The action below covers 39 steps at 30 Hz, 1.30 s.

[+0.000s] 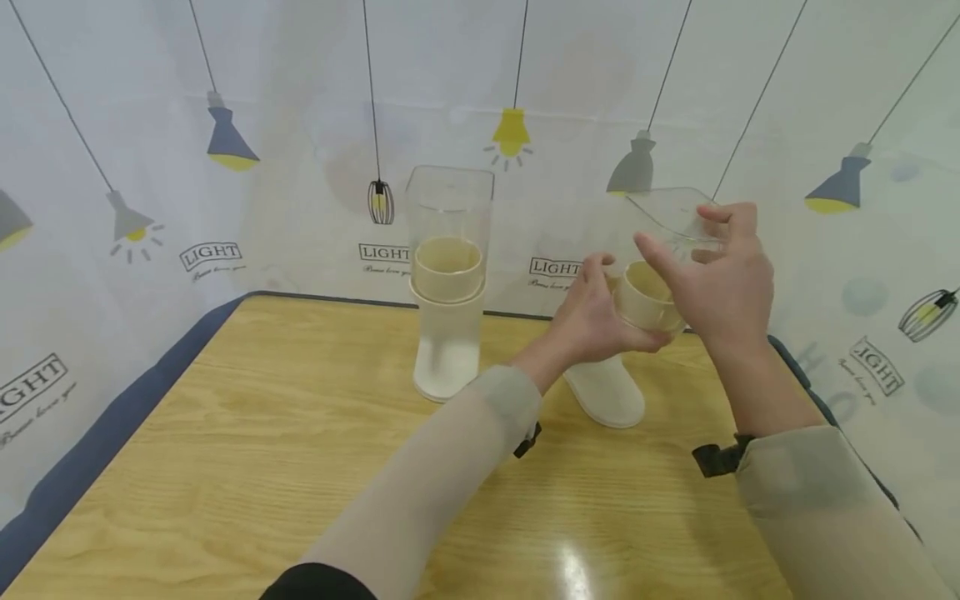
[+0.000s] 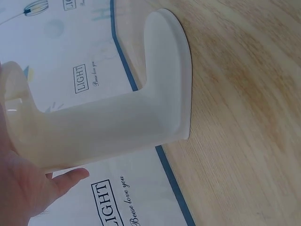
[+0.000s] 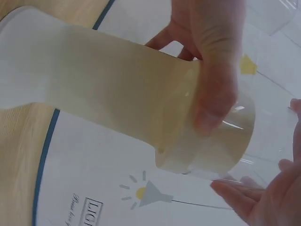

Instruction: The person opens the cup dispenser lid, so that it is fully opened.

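Left hand (image 1: 588, 321) is gripping the white stand (image 1: 607, 396) while right hand (image 1: 727, 287) is holding the clear container (image 1: 667, 208), apparently seating it; the next move is likely requiring levelling.

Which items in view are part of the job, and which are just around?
In the job:
- white boot-shaped stand, its upper end gripped by the left hand
- clear cover at its top, held by the right hand

Just around:
- second stand with clear top, touched by neither hand
- wooden table
- lamp-print cloth behind
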### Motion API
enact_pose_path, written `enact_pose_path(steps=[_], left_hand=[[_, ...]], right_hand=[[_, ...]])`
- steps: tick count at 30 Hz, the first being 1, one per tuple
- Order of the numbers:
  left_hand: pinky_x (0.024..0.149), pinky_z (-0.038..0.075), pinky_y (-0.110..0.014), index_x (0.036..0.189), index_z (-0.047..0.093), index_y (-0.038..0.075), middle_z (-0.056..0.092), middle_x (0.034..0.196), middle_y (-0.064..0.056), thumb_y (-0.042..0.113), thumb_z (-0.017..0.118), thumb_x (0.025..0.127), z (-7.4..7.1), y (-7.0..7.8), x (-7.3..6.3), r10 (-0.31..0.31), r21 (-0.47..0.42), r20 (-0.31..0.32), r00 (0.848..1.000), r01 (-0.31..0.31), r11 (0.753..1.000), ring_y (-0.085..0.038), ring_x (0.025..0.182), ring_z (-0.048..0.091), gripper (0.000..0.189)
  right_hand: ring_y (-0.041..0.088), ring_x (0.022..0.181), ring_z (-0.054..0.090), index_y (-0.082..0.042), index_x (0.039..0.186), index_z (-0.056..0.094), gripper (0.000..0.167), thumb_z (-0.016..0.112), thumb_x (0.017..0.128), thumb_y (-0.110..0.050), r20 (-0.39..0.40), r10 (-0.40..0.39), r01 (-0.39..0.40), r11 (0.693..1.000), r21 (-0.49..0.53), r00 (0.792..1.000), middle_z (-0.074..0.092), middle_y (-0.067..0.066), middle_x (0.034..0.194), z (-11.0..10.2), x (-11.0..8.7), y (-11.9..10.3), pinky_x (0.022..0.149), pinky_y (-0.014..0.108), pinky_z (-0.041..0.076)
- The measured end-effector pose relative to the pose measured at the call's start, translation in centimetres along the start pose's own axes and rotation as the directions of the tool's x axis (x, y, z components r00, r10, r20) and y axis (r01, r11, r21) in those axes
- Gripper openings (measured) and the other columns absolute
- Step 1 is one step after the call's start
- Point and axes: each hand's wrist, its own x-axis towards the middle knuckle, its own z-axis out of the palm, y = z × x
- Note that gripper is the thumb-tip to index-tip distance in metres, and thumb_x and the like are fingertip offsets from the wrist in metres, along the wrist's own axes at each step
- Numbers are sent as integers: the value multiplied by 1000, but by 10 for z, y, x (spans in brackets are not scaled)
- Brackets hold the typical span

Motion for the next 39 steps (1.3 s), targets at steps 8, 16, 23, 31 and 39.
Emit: enact_pose_path(steps=[8, 16, 23, 31, 39], left_hand=[[103, 55, -28, 163, 26, 20, 49, 147, -2, 57, 103, 67, -2, 0, 0, 16, 4, 11, 1000, -16, 1000, -13, 118, 58, 129], [100, 55, -26, 162, 27, 20, 51, 142, -1, 61, 102, 66, -6, 0, 1, 28, 11, 15, 999, -28, 1000, -12, 115, 59, 128], [100, 53, -25, 160, 27, 15, 51, 140, -3, 59, 102, 67, -10, 1, 3, 73, 31, 4, 997, -73, 997, -13, 115, 58, 126], [100, 55, -28, 162, 24, 19, 52, 142, -2, 58, 102, 67, -9, -1, 0, 37, 2, 35, 999, -37, 999, -14, 116, 60, 129], [105, 56, -34, 167, 16, 22, 58, 146, -10, 56, 102, 69, -13, -8, 0, 27, -56, 79, 996, -23, 998, -18, 124, 61, 135]], right_hand=[[35, 136, 69, -18, 152, 47, 92, 82, 85, -72, 10, 1, -1, 1000, 14, 1000, 55, -5, 166, -3, -5, -3, 104, 50, 58], [33, 138, 67, -26, 151, 47, 86, 83, 86, -68, 13, 27, -28, 998, 61, 1000, 54, -4, 166, -7, -6, -9, 101, 40, 57], [37, 143, 63, -17, 152, 42, 91, 86, 87, -62, 51, -68, 65, 996, 58, 996, 49, -2, 169, -11, -8, -18, 116, 58, 53], [44, 146, 59, -34, 167, 31, 92, 81, 93, -59, 193, -10, -3, 998, 68, 981, 39, 13, 175, -26, -3, -3, 112, 65, 52], [38, 137, 67, -31, 163, 43, 87, 86, 91, -52, 106, -86, 79, 994, 73, 991, 48, 7, 168, -20, -12, 0, 89, 21, 54]])
